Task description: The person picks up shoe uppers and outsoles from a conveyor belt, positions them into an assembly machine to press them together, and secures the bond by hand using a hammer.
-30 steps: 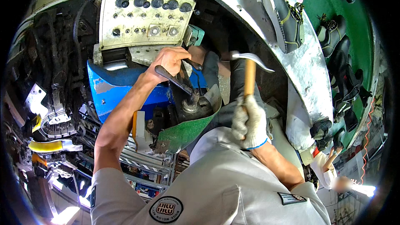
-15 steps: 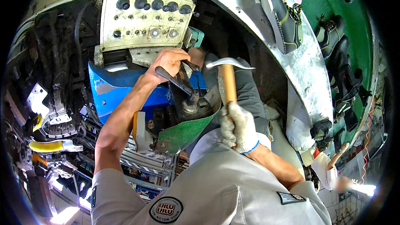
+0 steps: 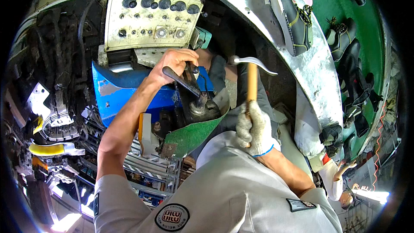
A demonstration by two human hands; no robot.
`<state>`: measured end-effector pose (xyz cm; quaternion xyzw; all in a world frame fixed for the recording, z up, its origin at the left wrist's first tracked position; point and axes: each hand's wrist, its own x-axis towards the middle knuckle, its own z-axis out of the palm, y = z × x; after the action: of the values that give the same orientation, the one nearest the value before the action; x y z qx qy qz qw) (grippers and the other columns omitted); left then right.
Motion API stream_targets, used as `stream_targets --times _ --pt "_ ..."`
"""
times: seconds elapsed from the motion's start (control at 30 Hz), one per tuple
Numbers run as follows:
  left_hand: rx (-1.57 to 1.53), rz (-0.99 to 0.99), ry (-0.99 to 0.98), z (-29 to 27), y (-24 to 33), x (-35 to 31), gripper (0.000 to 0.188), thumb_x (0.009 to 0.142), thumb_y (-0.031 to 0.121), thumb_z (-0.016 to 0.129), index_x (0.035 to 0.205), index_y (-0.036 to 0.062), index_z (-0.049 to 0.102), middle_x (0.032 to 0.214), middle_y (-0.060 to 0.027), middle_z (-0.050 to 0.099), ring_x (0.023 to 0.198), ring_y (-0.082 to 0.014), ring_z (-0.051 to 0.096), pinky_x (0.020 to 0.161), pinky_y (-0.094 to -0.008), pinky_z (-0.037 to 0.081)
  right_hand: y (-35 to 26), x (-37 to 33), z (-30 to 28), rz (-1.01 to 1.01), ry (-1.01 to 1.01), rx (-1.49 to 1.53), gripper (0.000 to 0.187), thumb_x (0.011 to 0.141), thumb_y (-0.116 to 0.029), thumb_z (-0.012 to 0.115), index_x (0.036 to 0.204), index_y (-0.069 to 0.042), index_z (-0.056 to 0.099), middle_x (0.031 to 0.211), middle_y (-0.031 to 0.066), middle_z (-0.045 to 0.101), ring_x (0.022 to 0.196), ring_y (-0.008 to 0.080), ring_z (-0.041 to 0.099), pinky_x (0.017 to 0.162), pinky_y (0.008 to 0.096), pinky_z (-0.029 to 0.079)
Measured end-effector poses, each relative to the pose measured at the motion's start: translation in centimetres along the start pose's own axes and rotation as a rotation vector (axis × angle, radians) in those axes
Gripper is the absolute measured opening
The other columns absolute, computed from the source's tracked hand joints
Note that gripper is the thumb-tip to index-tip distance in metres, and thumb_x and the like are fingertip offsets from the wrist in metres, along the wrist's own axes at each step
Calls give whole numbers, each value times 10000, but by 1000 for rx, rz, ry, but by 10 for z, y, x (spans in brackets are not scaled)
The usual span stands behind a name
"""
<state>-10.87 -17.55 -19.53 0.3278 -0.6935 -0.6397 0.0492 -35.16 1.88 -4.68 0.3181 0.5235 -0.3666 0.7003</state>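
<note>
My right hand [image 3: 255, 127], in a whitish work glove with a blue cuff edge, is wrapped round the wooden handle of a hammer [image 3: 252, 82]. The hammer stands upright, its shiny head with a long curved claw at the top, in front of my dark trousers. Bare, my left hand [image 3: 179, 62] curls over a dark part of the machine below the control panel; what lies inside the fingers is hidden. Just beside that hand, a dark metal lever [image 3: 183, 82] slants down to a round post [image 3: 199, 103] within a green-sided holder [image 3: 194, 136].
A cream control panel [image 3: 151, 19] with black knobs faces me above a blue machine housing [image 3: 112, 99]. To the right curves a metal ledge [image 3: 302, 64] bearing a black shoe [image 3: 295, 26]. More dark shoes lie on a green surface [image 3: 375, 30]. Another person [image 3: 332, 179] is at lower right.
My right hand and the hammer have moved to the right and slightly up, and the hammer's head has swung right. My left hand stays nearly where it was.
</note>
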Motion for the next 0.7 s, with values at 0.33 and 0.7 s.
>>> stream_targets --times 0.33,0.7 --pt "83 -66 -92 -11 23 -10 515 609 -187 414 1045 -39 643 1200 -189 708 1268 -373 618 1103 -440 483 -15 9 6 74 4 -55 341 1095 -417 517 1043 -83 558 595 13 449 362 132 358 328 287 276" --pt "-3 -38 -41 -7 12 -14 534 566 -156 388 1031 -67 635 1115 -208 690 1146 -374 659 1051 -397 495 -5 -3 23 224 -193 -196 371 1088 -452 520 1061 -82 534 603 16 458 358 131 364 331 295 306"
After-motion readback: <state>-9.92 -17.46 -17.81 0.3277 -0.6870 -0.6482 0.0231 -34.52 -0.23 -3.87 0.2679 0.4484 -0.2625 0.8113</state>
